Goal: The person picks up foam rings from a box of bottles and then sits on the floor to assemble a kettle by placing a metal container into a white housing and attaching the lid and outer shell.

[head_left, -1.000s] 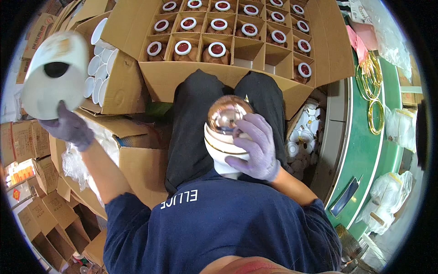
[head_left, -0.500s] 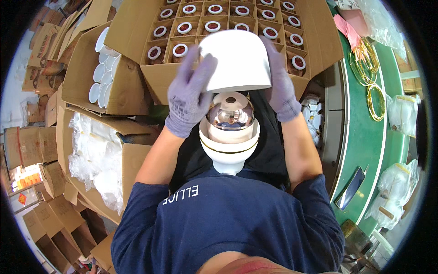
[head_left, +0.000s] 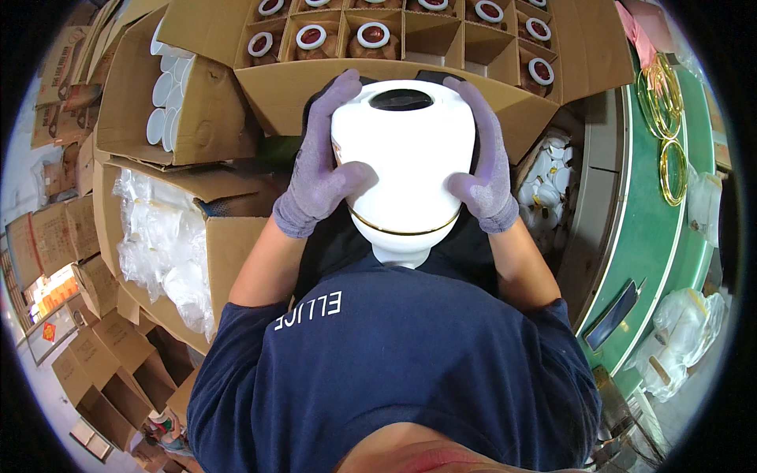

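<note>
In front of my body stands a glossy white cover, rounded, with a dark oval opening at its top. It sits on a white bowl-shaped base, and a thin gold line runs around the joint. My left hand, in a light purple glove, presses the cover's left side with its fingers along the wall and thumb on the front. My right hand, gloved alike, clasps the right side in the same way. The silvery dome inside is hidden now.
Ahead, a divided carton holds several brown-red items with white rings. At left are a box of white cups and a box of plastic-wrapped parts. A green bench on the right bears gold rings and a phone.
Both hands have brought the white cover down and toward me onto the base, over the silvery dome. The view has shifted, so the carton appears higher.
</note>
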Demonstrator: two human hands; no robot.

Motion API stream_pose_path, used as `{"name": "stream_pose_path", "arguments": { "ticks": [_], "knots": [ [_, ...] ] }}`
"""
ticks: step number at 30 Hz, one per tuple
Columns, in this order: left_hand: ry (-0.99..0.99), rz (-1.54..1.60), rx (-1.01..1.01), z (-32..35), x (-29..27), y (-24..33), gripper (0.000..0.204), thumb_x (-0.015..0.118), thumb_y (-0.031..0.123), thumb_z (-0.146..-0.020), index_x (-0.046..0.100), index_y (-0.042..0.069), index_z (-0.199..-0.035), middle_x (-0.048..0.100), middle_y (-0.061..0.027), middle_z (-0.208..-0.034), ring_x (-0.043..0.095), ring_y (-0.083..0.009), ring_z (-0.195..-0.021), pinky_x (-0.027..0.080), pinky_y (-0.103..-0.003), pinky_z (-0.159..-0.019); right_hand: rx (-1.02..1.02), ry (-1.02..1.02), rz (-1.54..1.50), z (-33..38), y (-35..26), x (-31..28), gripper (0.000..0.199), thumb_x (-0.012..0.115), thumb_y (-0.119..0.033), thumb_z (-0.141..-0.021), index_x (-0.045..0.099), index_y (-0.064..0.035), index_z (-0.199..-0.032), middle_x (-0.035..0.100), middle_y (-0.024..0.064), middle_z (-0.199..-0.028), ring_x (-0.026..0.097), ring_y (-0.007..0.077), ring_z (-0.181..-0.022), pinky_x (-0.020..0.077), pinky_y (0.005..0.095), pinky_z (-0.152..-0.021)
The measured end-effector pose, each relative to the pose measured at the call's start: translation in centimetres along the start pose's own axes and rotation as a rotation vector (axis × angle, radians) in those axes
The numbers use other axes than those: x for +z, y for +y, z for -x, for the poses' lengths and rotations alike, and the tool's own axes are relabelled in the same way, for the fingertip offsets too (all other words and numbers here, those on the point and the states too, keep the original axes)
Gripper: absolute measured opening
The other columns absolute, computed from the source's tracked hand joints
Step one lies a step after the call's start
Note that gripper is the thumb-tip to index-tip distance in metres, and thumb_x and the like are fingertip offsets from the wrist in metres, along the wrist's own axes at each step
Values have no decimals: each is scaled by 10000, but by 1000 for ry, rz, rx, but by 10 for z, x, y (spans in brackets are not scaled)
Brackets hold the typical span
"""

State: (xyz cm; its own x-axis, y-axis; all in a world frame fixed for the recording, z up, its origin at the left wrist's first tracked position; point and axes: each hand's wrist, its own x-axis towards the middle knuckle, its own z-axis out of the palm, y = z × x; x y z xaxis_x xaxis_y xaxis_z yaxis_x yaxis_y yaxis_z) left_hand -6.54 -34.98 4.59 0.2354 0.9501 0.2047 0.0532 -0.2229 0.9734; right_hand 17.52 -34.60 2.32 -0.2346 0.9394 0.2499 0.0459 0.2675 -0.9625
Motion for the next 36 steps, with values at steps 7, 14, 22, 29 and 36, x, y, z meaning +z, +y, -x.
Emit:
{"name": "stream_pose_path", "arguments": {
  "ticks": [7, 14, 22, 29, 36],
  "knots": [
    [-64, -90, -48, -8, -5, 11, 764, 730, 383, -714, 491, 23, -1344, 386, -238, -1489, 393, -347, -1381, 282, -440, -1156, 52, -44, -153, -5, -3, -17, 757, 624, -221, -739, 403, 43, -1412, 469, 184, -1415, 473, 273, -1293, 341, 388, -1124],
    [77, -287, 92, -22, 21, 15, 625, 777, 170, -684, 532, 5, -1235, 534, -224, -1296, 532, -365, -1199, 410, -424, -1040, 14, 174, -328, -15, 13, 2, 463, 489, -302, -966, 480, 18, -1300, 564, 139, -1251, 553, 201, -1114, 432, 331, -1004],
    [109, -173, -5, -34, 25, 40, 631, 712, 228, -744, 506, -41, -1276, 513, -188, -1314, 525, -278, -1202, 418, -386, -1042, 11, 93, -230, -31, 22, -6, 667, 468, -567, -994, 428, 1, -1341, 554, 150, -1306, 556, 195, -1188, 470, 340, -1011],
    [120, -138, -41, -25, 29, 34, 720, 722, 373, -776, 488, -47, -1312, 489, -202, -1378, 499, -292, -1258, 392, -407, -1077, -45, 179, -273, -22, 25, 1, 461, 530, -335, -966, 525, 8, -1274, 581, 137, -1175, 569, 190, -1069, 462, 324, -957],
    [129, -263, 4, -15, 34, 27, 794, 559, 580, -878, 455, -60, -1337, 486, -260, -1408, 481, -344, -1320, 377, -439, -1109, -50, 110, -152, -17, 20, -4, 550, 507, -446, -981, 507, -11, -1317, 567, 143, -1229, 559, 201, -1124, 457, 326, -979]
  ]
}}
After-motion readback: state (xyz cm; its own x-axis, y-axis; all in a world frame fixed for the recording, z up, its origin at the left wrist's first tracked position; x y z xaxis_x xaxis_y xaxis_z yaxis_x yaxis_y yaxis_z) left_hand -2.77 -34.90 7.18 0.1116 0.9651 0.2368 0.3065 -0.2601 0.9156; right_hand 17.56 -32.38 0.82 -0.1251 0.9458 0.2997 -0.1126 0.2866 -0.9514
